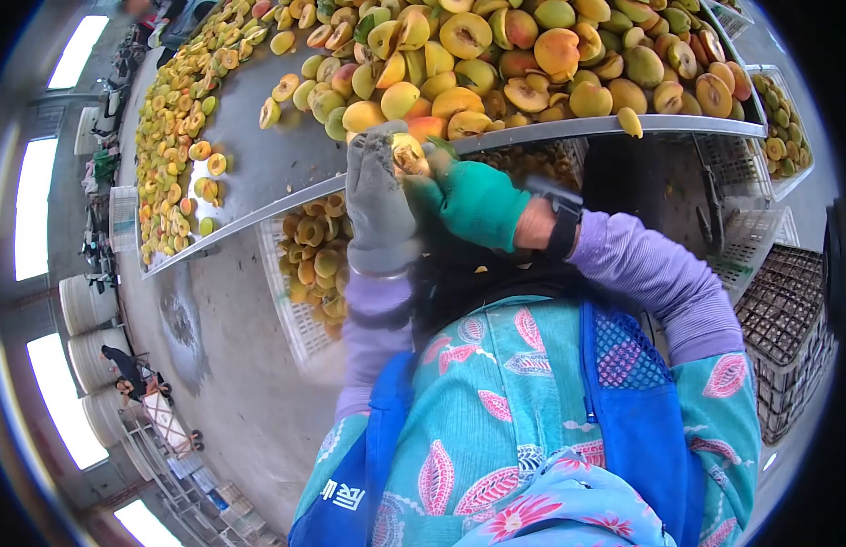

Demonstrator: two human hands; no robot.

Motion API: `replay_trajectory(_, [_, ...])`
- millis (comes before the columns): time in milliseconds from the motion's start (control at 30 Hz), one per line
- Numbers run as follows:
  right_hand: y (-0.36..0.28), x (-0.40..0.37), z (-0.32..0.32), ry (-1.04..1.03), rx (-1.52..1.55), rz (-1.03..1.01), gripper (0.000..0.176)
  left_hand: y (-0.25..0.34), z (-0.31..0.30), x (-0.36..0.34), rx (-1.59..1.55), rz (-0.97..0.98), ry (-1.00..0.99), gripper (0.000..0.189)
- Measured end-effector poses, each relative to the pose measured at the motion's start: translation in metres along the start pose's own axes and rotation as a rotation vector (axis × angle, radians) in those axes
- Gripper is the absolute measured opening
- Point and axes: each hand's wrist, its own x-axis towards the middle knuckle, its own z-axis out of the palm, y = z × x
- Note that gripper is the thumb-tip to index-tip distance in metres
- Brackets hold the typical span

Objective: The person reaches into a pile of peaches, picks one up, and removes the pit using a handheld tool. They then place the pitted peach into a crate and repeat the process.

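Note:
My left hand [383,196], in a grey glove, is closed around a yellow peach half [409,155] with its cut, brownish hollow facing up. Against the fruit's right side, my right hand [477,199] in a green glove has its fingers curled together. What those fingers hold, if anything, is hidden. Both hands are at the near rim of a metal table [268,211]. Just beyond them lies a heap of whole and halved peaches [466,36], yellow with red and green patches.
More peach halves [168,137] cover the table's left side. Below the rim stands a white crate of peach halves [304,310]. Dark stacked crates [787,337] are on the right, with another crate of fruit [783,123] above. A person [122,365] is far off at left.

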Motion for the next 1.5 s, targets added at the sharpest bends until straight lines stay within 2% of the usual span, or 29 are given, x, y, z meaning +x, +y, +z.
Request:
replay_trajectory(33, [0.002,-0.001,0.003,0.03,0.062,0.004,0.044,-0.008,-0.002,0.002,0.24,0.19,-0.052,0.021])
replay_trajectory(67, [0.007,-0.001,0.01,0.062,0.124,0.007,0.044,-0.012,0.007,-0.002,-0.043,-0.075,-0.003,0.023])
replay_trajectory(133, [0.017,-0.001,0.026,0.183,0.196,-0.091,0.043,-0.014,0.016,-0.001,-0.284,-0.223,0.045,0.022])
replay_trajectory(167, [0.021,-0.001,0.033,0.269,0.201,-0.193,0.043,-0.013,0.015,-0.001,-0.32,-0.241,0.006,0.018])
replay_trajectory(233, [0.025,-0.004,0.039,0.174,0.399,0.015,0.042,-0.01,0.014,-0.001,-0.388,-0.281,-0.071,0.026])
replay_trajectory(300, [0.015,-0.013,0.017,0.067,0.239,0.051,0.041,0.002,0.001,0.009,-0.532,-0.311,-0.244,0.026])
replay_trajectory(333, [0.013,-0.015,0.014,0.025,0.2,0.052,0.04,0.003,-0.005,0.018,-0.15,-0.005,-0.358,0.027])
replay_trajectory(367, [0.011,-0.017,0.012,-0.018,0.16,0.05,0.04,0.0,-0.008,0.021,-0.026,0.097,-0.37,0.026])
replay_trajectory(433, [0.015,-0.009,0.03,0.122,0.362,0.017,0.039,-0.007,-0.01,0.028,0.225,0.312,-0.379,0.024])
replay_trajectory(467, [0.016,-0.007,0.034,0.182,0.476,-0.04,0.038,-0.007,-0.01,0.03,-0.308,-0.296,-0.487,0.024])
replay_trajectory(500, [0.017,-0.008,0.038,0.242,0.594,-0.091,0.038,-0.003,-0.005,0.027,-0.505,-0.367,-0.363,0.022])
replay_trajectory(533, [-0.014,-0.012,-0.014,-0.182,0.814,0.395,0.042,0.018,0.004,0.026,-0.699,-0.442,-0.23,0.021])
replay_trajectory(567, [-0.018,-0.014,-0.014,-0.18,0.941,0.415,0.039,0.03,0.01,0.024,-0.888,-0.512,-0.088,0.021])
replay_trajectory(600, [-0.025,-0.015,-0.012,-0.179,1.065,0.428,0.037,0.007,0.019,0.018,-0.637,-0.298,0.061,0.025])
replay_trajectory(633, [-0.029,-0.013,-0.014,-0.171,1.186,0.432,0.035,0.003,0.018,0.019,-0.596,-0.368,0.036,0.025])
replay_trajectory(667, [-0.027,-0.015,-0.02,-0.297,1.254,0.467,0.033,0.0,0.016,0.021,-0.557,-0.442,0.007,0.026])
replay_trajectory(733, [-0.016,-0.007,-0.021,-0.3,1.026,0.5,0.032,-0.002,0.008,0.031,-0.452,-0.609,-0.153,0.028])
replay_trajectory(767, [-0.015,-0.006,-0.02,-0.31,0.911,0.519,0.032,-0.004,0.009,0.034,-0.417,-0.591,-0.207,0.029])
replay_trajectory(833, [-0.023,-0.004,-0.019,-0.223,1.159,0.559,0.03,-0.006,0.009,0.045,-0.34,-0.531,-0.31,0.03])
replay_trajectory(900, [-0.033,0.001,-0.004,-0.054,1.476,0.662,0.029,0.003,0.017,0.047,-0.411,-0.556,-0.191,0.03])
replay_trajectory(967, [-0.025,0.001,-0.009,-0.122,1.261,0.528,0.025,-0.002,0.026,0.043,-0.386,-0.51,-0.054,0.03])
replay_trajectory(1033, [-0.015,-0.001,-0.016,-0.144,0.921,0.44,0.023,-0.003,0.021,0.04,-0.38,-0.497,-0.177,0.031])
replay_trajectory(1067, [-0.014,0.002,-0.022,-0.263,0.901,0.536,0.021,-0.005,0.021,0.041,-0.4,-0.533,-0.217,0.031])
replay_trajectory(1133, [-0.027,-0.002,-0.028,-0.271,1.206,0.499,0.022,-0.007,0.02,0.047,-0.429,-0.591,-0.293,0.031])
replay_trajectory(1233, [-0.017,-0.003,-0.024,-0.387,1.574,0.479,0.026,-0.006,0.022,0.043,-0.612,-0.683,-0.254,0.03])
replay_trajectory(1267, [-0.01,-0.007,-0.022,-0.447,1.684,0.487,0.027,-0.003,0.02,0.043,-0.541,-0.58,-0.344,0.031])
replay_trajectory(1367, [-0.006,-0.013,-0.025,-0.383,1.523,0.612,0.031,-0.015,0.017,0.045,-0.521,-0.463,-0.573,0.033])
replay_trajectory(1400, [-0.008,-0.014,-0.025,-0.409,1.54,0.586,0.034,-0.013,0.014,0.045,-0.515,-0.512,-0.606,0.035])
replay_trajectory(1500, [-0.003,-0.015,-0.01,-0.54,1.903,0.471,0.036,-0.001,0.017,0.04,-0.788,-0.43,-0.503,0.033])
